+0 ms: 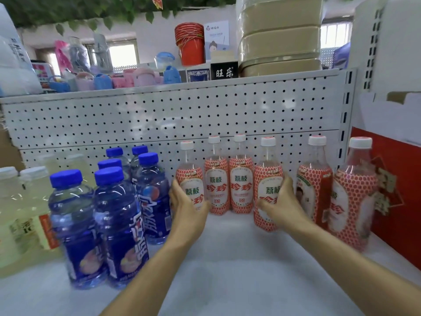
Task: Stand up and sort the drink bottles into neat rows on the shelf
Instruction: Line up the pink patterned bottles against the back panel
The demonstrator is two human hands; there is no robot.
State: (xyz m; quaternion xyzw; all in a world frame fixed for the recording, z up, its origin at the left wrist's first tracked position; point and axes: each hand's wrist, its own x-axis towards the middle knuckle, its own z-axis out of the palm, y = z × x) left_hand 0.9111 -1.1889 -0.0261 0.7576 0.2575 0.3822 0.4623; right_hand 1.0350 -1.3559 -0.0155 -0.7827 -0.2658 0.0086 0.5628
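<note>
Here we are gripping two lychee soda bottles at once on the white shelf (227, 258). Our left hand (185, 201) is curling round the lower label of the leftmost lychee bottle (190, 176), thumb lying across its front and the other fingers wrapping its far-left side, so the bottle is standing upright in our grasp. Our right hand (282, 201) is wrapping the fourth lychee bottle (268, 179), fingers (286, 185) curling over its right flank and the thumb pressing low on its front; this bottle is also upright and sitting a little nearer to us than its neighbours. Between our two sets of fingers, two more lychee bottles (229, 185) are standing side by side, touching each other, close against the pegboard back panel (159, 115). Just beyond our right fingers a fifth lychee bottle (315, 183) is showing its red side label, and past that a sixth lychee bottle (355, 192) is standing near the red carton (391, 179) at the shelf's end. Just beside our left fingers, on their outer side, a cluster of blue-capped drink bottles (114, 213) is standing in two loose rows, and further out from those, pale yellowish drink bottles (20, 213) with white caps are blurring at the frame's edge. Above our fingers, the upper shelf is carrying a stack of red buckets (190, 44).
</note>
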